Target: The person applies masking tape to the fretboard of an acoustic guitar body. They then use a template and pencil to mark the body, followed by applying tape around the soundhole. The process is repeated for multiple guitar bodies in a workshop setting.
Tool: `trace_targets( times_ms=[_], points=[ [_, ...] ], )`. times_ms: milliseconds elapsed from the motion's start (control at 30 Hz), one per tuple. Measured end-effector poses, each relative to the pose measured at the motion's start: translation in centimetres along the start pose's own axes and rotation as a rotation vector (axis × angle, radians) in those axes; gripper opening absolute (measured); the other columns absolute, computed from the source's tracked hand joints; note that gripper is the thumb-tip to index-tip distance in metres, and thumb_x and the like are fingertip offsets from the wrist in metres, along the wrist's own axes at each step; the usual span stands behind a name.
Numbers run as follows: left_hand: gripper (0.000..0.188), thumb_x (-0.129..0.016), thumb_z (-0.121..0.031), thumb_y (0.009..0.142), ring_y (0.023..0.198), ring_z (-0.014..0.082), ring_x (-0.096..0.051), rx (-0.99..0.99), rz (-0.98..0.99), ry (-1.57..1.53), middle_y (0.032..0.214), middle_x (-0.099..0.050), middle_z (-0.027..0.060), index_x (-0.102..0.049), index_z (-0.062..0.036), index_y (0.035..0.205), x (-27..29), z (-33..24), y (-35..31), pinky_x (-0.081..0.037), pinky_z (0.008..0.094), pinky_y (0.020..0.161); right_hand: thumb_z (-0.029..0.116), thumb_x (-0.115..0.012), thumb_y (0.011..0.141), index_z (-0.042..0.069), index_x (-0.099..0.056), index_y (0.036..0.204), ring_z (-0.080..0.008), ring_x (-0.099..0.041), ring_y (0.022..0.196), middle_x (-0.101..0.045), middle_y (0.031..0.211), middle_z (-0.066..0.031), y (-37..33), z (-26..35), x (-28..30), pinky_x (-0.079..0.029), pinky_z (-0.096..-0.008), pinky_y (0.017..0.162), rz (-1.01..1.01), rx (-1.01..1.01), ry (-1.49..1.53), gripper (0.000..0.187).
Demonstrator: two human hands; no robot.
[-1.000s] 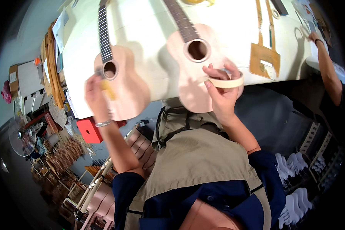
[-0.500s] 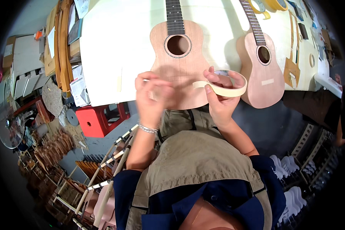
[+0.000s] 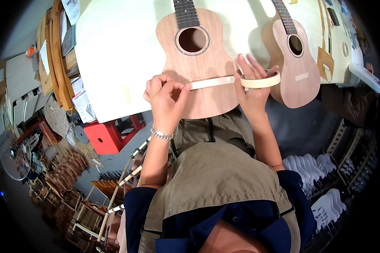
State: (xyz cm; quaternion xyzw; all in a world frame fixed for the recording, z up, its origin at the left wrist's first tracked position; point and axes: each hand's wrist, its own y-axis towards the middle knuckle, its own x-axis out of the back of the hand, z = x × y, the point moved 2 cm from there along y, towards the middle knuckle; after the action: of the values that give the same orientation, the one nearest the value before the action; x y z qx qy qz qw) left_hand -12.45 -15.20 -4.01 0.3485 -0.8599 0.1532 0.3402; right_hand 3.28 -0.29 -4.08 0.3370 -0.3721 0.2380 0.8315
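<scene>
A ukulele (image 3: 211, 103) of bare pale wood lies face up before me, its dark fretboard pointing away. My left hand (image 3: 166, 97) pinches the loose end of a strip of cream masking tape (image 3: 212, 83) between thumb and fingertips. The strip stretches across the lower part of the soundboard to my right hand; whether it is pressed down cannot be told. My right hand (image 3: 254, 90) holds the masking tape roll (image 3: 264, 82), its thumb near the strip and its other fingers in and behind the ring, slightly blurred.
A second ukulele (image 3: 297, 90) with a short tape piece lies to the right on the pale table (image 3: 114, 63). A red stool (image 3: 103, 139) stands below the table's left end. Wooden boards (image 3: 57, 55) are stacked at the left; racks of white parts (image 3: 306, 168) stand lower right.
My hands have moved apart, drawing a length of tape out of the roll across the ukulele. My left hand has taken hold of the tape end. The whole view has shifted slightly.
</scene>
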Motion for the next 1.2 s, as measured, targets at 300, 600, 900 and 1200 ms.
trace_targets(
  times_ms=[300,600,900,1200],
  points=[
    [0.015,-0.077,-0.017,0.067,0.09,0.0227,-0.044,-0.012,-0.054,0.081,0.088,-0.05,0.0028,-0.064,-0.0099,0.066,-1.4,0.6,0.5,-0.031,0.036,0.081,0.003,-0.065,0.071,0.018,-0.057,0.126,-0.016,-0.059,0.082,-0.061,0.086,0.0006,-0.5,-0.8,-1.8,-0.019,-0.052,0.109,0.01,0.056,-0.046,0.057],
    [0.037,-0.072,-0.023,0.074,0.108,0.0267,-0.045,-0.373,-0.161,0.416,0.119,-0.049,0.0096,-0.063,-0.0196,0.109,-2.6,-0.7,-1.6,-0.03,0.0434,0.095,0.004,-0.065,0.071,0.023,-0.061,0.119,-0.0165,-0.056,0.08,-0.059,0.087,0.0013,-0.3,-0.7,-2.1,-0.025,-0.0524,0.105,0.0,0.08,-0.112,0.051],
    [0.038,-0.055,-0.024,0.091,0.113,0.0341,-0.038,0.306,-0.185,0.501,0.125,-0.041,0.0206,-0.054,-0.0024,0.123,3.6,11.2,-0.6,-0.035,0.044,0.095,0.003,-0.064,0.072,0.023,-0.063,0.116,-0.0183,-0.056,0.081,-0.058,0.088,0.0006,-0.5,-0.9,-2.1,-0.027,-0.0537,0.104,0.011,0.037,-0.076,0.048],
    [0.027,-0.068,0.0,0.081,0.068,0.0083,-0.059,0.271,-0.099,-0.455,0.075,-0.063,0.0046,-0.06,0.0018,0.106,5.5,4.7,3.0,-0.047,0.0206,0.061,-0.001,-0.062,0.071,0.019,-0.063,0.114,-0.0196,-0.055,0.084,-0.058,0.091,-0.0005,-0.9,-1.4,-2.4,-0.022,-0.0528,0.107,0.008,0.019,-0.02,0.046]
  ],
)
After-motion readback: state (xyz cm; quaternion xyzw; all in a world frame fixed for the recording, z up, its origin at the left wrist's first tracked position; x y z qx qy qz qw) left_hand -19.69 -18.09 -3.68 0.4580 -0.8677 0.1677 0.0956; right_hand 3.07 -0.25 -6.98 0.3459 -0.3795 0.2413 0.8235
